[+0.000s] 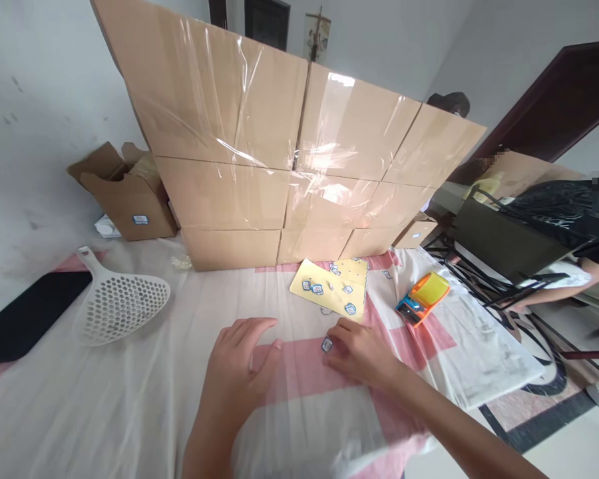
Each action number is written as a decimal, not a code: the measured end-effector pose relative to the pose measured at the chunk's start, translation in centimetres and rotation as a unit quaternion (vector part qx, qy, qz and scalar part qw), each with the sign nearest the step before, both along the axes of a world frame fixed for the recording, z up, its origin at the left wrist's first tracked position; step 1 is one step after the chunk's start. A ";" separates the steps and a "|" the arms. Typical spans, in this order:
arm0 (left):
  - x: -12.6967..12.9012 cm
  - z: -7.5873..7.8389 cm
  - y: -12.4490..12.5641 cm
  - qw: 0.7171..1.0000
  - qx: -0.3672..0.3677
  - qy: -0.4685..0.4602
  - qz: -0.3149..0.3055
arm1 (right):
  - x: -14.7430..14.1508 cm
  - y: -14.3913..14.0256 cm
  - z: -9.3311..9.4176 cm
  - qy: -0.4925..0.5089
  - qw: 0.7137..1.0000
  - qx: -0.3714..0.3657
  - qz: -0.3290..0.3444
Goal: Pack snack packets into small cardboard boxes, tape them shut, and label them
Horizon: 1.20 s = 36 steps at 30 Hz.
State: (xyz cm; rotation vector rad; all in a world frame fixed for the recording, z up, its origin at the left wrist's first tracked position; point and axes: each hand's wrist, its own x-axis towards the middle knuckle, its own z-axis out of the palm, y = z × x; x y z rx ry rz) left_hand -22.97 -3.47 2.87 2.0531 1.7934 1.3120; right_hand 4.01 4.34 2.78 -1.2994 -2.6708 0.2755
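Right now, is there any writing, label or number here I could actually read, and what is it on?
None can be read.
Small sticker at the right hand: blue-edged, print too small.
Stickers on the yellow sheet: same kind, too small.
Label on the open carton: blurred.
Label on the small box by the stacked cartons: blurred.
Orange tape dispenser: no text visible.
Left hand lies flat on the table cover, holding nothing.

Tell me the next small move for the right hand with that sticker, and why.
Probably lift the right hand a little, carrying the small sticker clear of the plastic-covered table. The sticker sits at its fingertips, apart from the yellow sheet, while the left hand rests flat beside it, holding nothing.
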 end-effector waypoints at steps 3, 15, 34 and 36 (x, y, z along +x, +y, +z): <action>0.1 0.0 0.0 1.000 0.000 -0.003 -0.005 | -0.7 -1.3 -1.4 -0.021 0.997 0.076 0.013; 0.5 0.3 -0.2 0.999 -0.026 -0.033 0.005 | 0.0 6.1 1.0 0.023 0.978 0.166 -0.121; 0.3 0.4 -0.4 0.999 -0.027 -0.037 0.004 | -3.0 4.0 -0.4 0.047 0.983 0.056 -0.166; 0.3 0.3 -0.3 0.999 -0.029 -0.036 -0.002 | -1.9 5.9 0.8 0.171 0.965 0.014 -0.196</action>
